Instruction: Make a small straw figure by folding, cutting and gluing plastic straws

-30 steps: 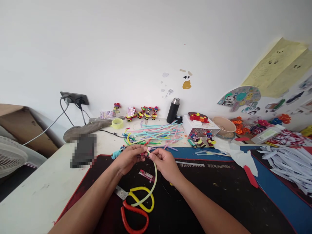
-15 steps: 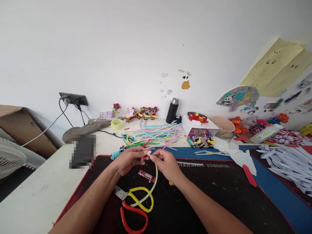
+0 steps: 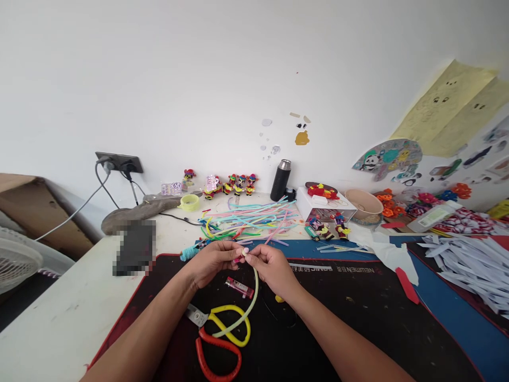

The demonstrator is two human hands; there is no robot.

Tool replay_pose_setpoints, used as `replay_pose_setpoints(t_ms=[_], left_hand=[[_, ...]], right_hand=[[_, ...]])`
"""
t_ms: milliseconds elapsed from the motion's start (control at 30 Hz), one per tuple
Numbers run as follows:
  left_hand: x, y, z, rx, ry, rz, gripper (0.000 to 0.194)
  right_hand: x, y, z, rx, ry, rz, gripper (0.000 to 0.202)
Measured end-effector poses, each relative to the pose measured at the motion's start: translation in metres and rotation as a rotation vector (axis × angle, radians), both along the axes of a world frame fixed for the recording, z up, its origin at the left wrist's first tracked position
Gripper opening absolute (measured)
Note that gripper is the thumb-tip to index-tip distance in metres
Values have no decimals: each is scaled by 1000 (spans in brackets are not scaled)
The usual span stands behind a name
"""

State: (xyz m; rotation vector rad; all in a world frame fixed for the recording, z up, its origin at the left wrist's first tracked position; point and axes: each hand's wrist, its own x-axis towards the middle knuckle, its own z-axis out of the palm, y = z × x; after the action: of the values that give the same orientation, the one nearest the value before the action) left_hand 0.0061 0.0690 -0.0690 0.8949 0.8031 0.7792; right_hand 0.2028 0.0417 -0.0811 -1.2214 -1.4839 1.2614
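Observation:
Just above the mat's far edge my two hands meet, fingertips touching. My left hand (image 3: 218,260) is closed in a pinch around a small pink-and-red piece (image 3: 239,259), mostly hidden by the fingers. My right hand (image 3: 271,267) pinches the upper end of a pale green tube (image 3: 255,289) against that piece. The tube curves down and its lower end lies across the scissors (image 3: 226,326), which have one yellow and one red handle. A pink lighter (image 3: 239,287) rests on the black mat (image 3: 342,323) below my hands.
Behind my hands lies a pile of pastel tubes (image 3: 254,215). A black flask (image 3: 280,180), a white box (image 3: 338,204) and several small figurines (image 3: 239,184) stand along the wall. White paper strips (image 3: 469,270) are heaped at right. A roll of tape (image 3: 190,202) sits at left.
My fingertips have shifted very slightly around the small piece and the tube's top end. The tube's lower end, the scissors and the lighter are where they were.

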Motion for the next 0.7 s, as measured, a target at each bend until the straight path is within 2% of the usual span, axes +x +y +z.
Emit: replay_pose_setpoints(t_ms=[333,700], left_hand=[[2,-1,0,10,7,53,43],[1,-1,0,-9,-73,29,32]], right_hand=[[-2,2,-3,-17,55,8,39],[-1,2,-9,-35,57,14,41]])
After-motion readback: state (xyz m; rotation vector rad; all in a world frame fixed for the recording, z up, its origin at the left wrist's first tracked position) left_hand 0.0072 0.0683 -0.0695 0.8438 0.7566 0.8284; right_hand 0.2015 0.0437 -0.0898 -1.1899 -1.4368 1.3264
